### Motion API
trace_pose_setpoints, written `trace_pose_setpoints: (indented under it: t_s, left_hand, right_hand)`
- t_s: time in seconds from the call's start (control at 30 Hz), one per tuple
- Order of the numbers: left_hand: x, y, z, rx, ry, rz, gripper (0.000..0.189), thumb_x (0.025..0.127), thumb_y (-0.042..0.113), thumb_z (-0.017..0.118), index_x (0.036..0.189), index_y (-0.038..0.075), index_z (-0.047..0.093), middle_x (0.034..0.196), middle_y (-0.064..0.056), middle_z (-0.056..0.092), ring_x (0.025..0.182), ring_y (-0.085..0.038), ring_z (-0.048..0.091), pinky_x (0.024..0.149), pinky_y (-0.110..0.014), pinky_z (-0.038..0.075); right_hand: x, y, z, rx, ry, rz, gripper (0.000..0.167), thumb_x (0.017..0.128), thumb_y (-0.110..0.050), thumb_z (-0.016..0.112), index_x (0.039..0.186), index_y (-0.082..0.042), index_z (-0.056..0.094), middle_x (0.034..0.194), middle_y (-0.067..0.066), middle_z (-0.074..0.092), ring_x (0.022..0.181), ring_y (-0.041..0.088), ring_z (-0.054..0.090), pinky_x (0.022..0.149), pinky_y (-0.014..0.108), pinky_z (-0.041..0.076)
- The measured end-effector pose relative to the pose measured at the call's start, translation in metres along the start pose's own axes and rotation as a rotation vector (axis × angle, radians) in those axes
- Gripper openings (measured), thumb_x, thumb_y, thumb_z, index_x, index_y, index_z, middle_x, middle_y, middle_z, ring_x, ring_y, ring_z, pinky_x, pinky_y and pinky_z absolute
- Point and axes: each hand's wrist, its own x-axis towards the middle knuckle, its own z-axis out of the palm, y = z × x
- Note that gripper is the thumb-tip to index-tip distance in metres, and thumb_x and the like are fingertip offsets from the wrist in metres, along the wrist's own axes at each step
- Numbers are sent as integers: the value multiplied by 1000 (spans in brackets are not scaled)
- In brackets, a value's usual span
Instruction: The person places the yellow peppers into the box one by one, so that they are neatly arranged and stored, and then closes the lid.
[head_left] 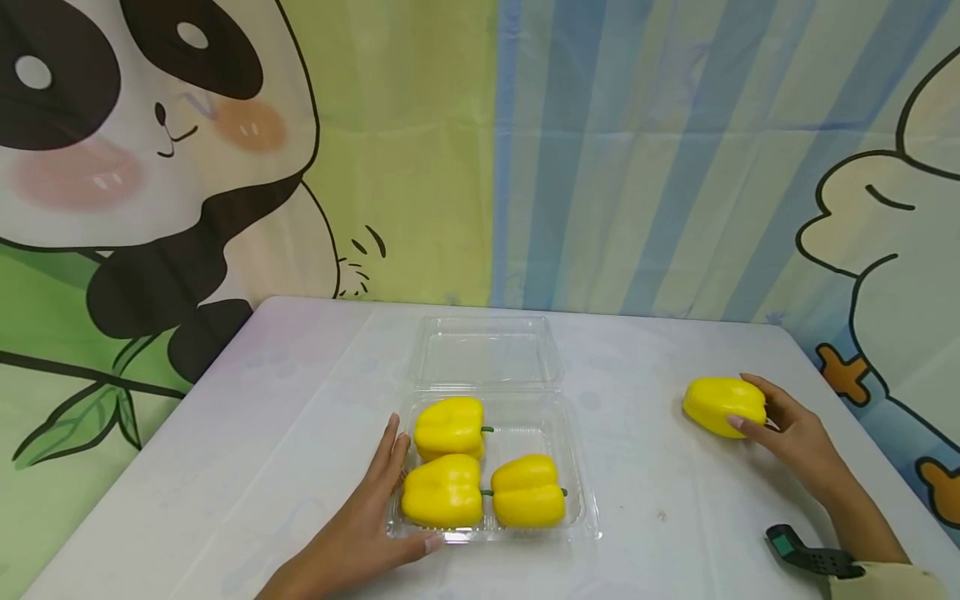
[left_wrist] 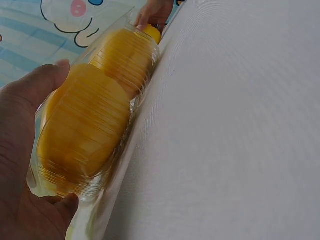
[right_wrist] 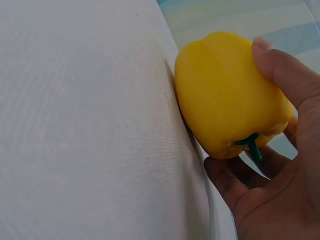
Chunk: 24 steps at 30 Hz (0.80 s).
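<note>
At the right of the table my right hand [head_left: 795,433] grips a yellow bell pepper [head_left: 720,404], thumb on one side and fingers on the other. Its green stem [right_wrist: 254,147] points toward the palm in the right wrist view. The pepper is at the tabletop; whether it touches is hard to tell. My left hand [head_left: 367,500] lies against the near-left corner of a clear plastic clamshell box [head_left: 525,417], fingers fairly straight along its side and thumb by the front edge. Three yellow bell peppers [head_left: 448,492] lie in the box, two at left and one at front right.
The box's clear lid [head_left: 487,354] lies folded back on the white tablecloth [head_left: 300,400]. A printed cartoon curtain [head_left: 420,167] hangs behind the table. A black band [head_left: 810,557] is around the right wrist.
</note>
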Motion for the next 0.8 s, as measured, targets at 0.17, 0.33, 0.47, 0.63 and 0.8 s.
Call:
trace_pose_setpoints:
  t_s: [0.17,0.33,0.47,0.63,0.8]
  left_hand:
    - [0,-1,0,5,3,9,122,72,63,75,156,6,8,159,10,-21,145,-29,7,105,-60,27]
    - [1,-2,0,9,9,10,121,73,63,75,156,5,10,159,8,-20,144,-31,6,104,-61,27]
    - [0,-2,0,7,16,13,120,73,62,76,156,5,11,161,4,-17,144,-31,8,104,-62,29]
    - [0,-1,0,4,16,15,119,73,61,75,156,5,11,160,6,-19,144,-32,8,103,-62,29]
    - [0,-1,0,14,14,16,119,74,62,74,156,6,10,159,9,-20,144,-32,8,103,-63,29]
  right_hand:
    - [0,0,2,-2,16,-3,78,92,-39,67,155,-18,27,153,26,29,121,46,41,79,5,39]
    - [0,-2,3,2,23,-11,76,92,-36,67,155,-16,28,152,25,30,119,44,42,81,7,41]
    - [1,-3,4,6,31,-16,76,92,-36,68,154,-16,29,152,25,32,118,44,42,77,4,39]
    - [0,-5,5,-8,40,-21,75,91,-36,69,152,-13,33,149,26,35,116,42,44,75,4,40]
    - [-1,-10,6,-13,36,-37,71,91,-34,70,147,-2,39,143,30,41,110,42,48,72,3,40]
